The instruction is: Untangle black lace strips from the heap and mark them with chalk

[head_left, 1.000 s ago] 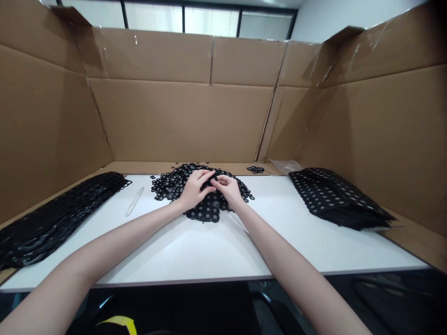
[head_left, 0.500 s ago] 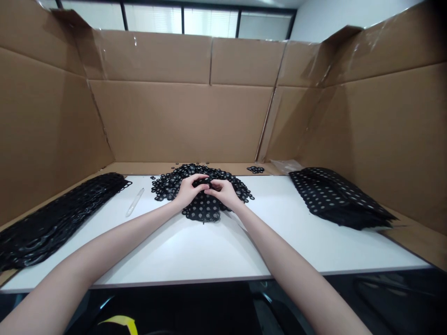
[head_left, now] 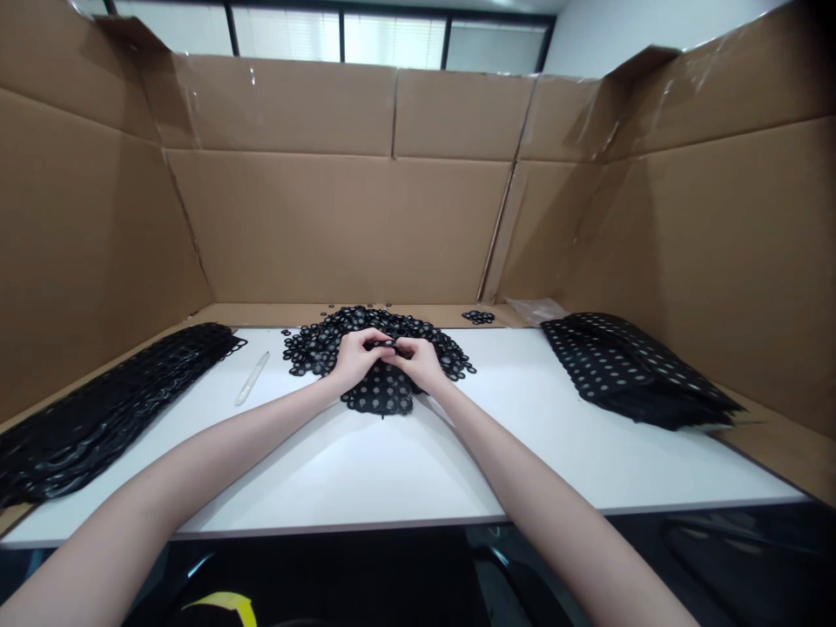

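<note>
A black sheet with rows of round holes (head_left: 379, 394) hangs below my hands, its lower edge toward me. My left hand (head_left: 356, 359) pinches its upper part, thumb and fingers curved together. From the other side my right hand (head_left: 419, 361) grips the same sheet, the two thumbs nearly touching. My fingers hide the sheet's top edge. Behind and around my hands spreads a heap of small black rings (head_left: 313, 344).
A stack of black holed sheets (head_left: 111, 401) lies along the left side, another black perforated pile (head_left: 627, 370) on the right. A white pen-like cutter (head_left: 252, 378) lies left of the heap. Stray rings (head_left: 478, 317) and clear plastic (head_left: 536, 310) sit at the back. Cardboard walls (head_left: 340, 226) surround the white table (head_left: 340, 488).
Both hands have shifted slightly left and down and drawn closer together on the sheet. My left fingers have curled in from a more spread pose.
</note>
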Demonstrator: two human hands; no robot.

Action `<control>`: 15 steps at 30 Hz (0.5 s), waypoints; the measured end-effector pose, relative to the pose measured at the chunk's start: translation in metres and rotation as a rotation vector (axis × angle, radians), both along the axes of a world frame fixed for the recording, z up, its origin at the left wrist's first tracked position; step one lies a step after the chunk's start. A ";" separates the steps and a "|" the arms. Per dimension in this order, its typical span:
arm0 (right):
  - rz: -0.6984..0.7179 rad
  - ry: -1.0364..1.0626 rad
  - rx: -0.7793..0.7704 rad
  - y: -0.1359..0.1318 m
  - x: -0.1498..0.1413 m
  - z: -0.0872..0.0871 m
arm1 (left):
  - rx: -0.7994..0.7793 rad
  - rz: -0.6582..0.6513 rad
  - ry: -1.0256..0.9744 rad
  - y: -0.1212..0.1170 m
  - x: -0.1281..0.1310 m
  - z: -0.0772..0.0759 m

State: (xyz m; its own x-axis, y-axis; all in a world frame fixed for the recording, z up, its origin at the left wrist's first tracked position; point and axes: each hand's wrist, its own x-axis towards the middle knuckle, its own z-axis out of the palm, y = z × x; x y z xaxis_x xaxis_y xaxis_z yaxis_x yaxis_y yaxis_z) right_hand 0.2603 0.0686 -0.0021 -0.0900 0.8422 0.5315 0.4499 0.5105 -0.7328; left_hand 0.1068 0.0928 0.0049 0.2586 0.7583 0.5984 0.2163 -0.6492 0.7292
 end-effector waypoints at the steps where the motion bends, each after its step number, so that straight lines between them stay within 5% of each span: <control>1: -0.001 0.003 -0.001 0.000 0.000 0.000 | 0.004 0.008 0.006 -0.001 0.000 0.001; 15: -0.125 -0.157 -0.009 -0.002 -0.002 0.001 | 0.078 0.045 0.022 -0.005 0.002 0.004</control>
State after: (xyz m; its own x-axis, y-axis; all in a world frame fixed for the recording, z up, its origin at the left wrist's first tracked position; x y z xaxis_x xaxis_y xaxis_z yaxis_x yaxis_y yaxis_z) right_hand 0.2585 0.0669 -0.0015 -0.0653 0.8569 0.5113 0.6186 0.4369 -0.6531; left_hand 0.1084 0.0878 0.0085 0.2387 0.7208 0.6507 0.2622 -0.6931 0.6715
